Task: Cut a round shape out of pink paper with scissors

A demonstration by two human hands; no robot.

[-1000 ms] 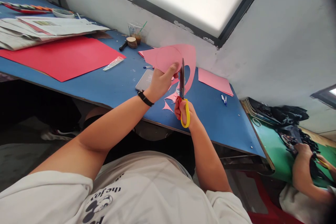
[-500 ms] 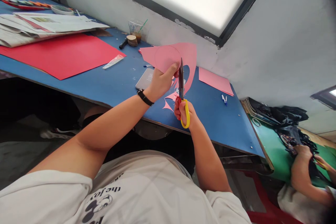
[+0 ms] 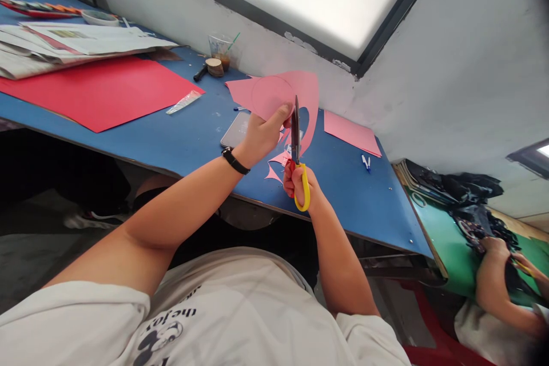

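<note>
My left hand (image 3: 271,130) pinches a sheet of pink paper (image 3: 268,94) between thumb and fingers, raised over the blue table. A round outline is drawn on the paper, and a curved strip with a cut-out gap hangs on its right side. In my right hand (image 3: 302,183) are scissors (image 3: 295,131) with red and yellow handles, their blades pointing up at the paper's cut edge beside my left thumb. The blades look nearly closed. Small pink paper scraps (image 3: 274,172) lie on the table below my hands.
The blue table (image 3: 343,194) holds a grey flat device (image 3: 235,130), red paper (image 3: 107,91), newspapers (image 3: 86,40), a plastic cup (image 3: 221,48), stacked pink paper (image 3: 351,132) and blue-white pens (image 3: 366,163). At right, another person's hands (image 3: 495,246) work over a green table (image 3: 454,274).
Hardly anything differs. The pink paper's right strip has shifted slightly left; both hands keep their hold on the paper and the scissors.
</note>
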